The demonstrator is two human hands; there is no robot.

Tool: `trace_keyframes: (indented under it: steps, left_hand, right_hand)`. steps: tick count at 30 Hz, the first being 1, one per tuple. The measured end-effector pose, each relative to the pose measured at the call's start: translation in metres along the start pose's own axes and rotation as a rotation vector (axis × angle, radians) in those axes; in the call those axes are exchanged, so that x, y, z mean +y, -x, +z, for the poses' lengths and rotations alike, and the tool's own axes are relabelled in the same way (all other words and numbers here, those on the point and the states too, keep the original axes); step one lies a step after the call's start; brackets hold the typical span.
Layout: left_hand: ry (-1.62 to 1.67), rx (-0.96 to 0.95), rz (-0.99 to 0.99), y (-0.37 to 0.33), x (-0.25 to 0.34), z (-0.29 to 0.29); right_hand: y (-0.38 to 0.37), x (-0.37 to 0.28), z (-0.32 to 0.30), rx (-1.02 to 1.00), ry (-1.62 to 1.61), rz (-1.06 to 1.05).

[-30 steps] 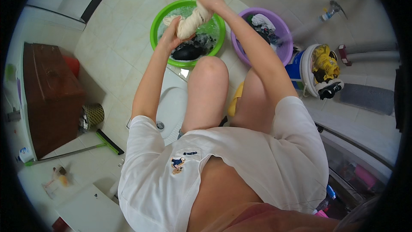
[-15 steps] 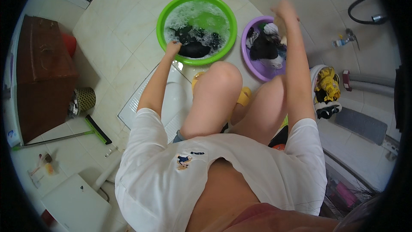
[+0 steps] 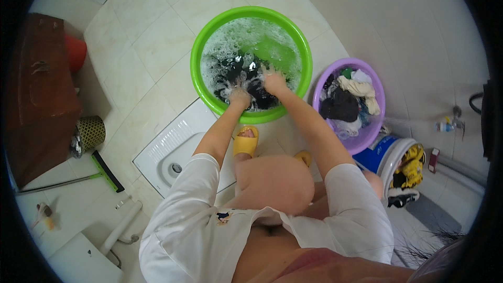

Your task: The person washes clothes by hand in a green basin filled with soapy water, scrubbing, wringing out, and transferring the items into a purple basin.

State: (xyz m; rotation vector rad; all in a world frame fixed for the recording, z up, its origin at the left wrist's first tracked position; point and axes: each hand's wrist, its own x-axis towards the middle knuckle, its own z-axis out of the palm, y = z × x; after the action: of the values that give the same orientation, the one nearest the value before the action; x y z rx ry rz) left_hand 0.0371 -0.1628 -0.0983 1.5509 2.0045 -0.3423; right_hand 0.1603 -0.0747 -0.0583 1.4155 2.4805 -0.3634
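A bright green basin (image 3: 197, 81) holds foamy water with dark, wet clothing (image 3: 260, 98) in it. Over the near left part of that fabric, my left hand (image 3: 240, 96) dips into the suds, its fingers partly covered by foam and apparently spread. Beside it, farther right, my right hand (image 3: 274, 81) touches the wet clothing with fingers stretched out and apart. A purple basin (image 3: 361, 140) to the right contains a cream cloth (image 3: 358, 88), a dark garment (image 3: 339, 105) and other pieces.
Near the purple basin stands a bucket (image 3: 385, 154) with yellow and black items. A squat toilet (image 3: 157, 160) is set into the tiled floor on the left. Farther left are a squeegee (image 3: 108, 172), a wastebasket (image 3: 91, 130) and a brown cabinet (image 3: 42, 94). A tap (image 3: 457, 121) projects from the right wall.
My right hand has left the purple basin, where the cream cloth now lies, and come into the green basin. My left hand has moved from the green rim into the suds. The view has shifted.
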Motion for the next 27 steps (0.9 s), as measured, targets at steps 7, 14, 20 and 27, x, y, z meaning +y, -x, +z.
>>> trace_keyframes:
  steps: [7,14,20,27]
  left_hand:
    - [0.276,-0.083,0.112,-0.009,-0.008,-0.015]
    - [1.859,0.454,-0.339,-0.012,-0.035,0.004]
    - [2.475,-0.455,0.153,-0.013,-0.011,-0.041]
    - [2.382,-0.205,0.168,0.026,0.014,-0.099]
  right_hand:
    - [-0.042,0.035,0.039,-0.062,-0.29,0.292]
    - [0.0,0.002,-0.046,-0.333,-2.075,0.453]
    - [0.062,-0.028,-0.124,-0.636,-2.101,-0.115]
    - [0.044,-0.018,-0.1,0.183,-1.182,-0.355]
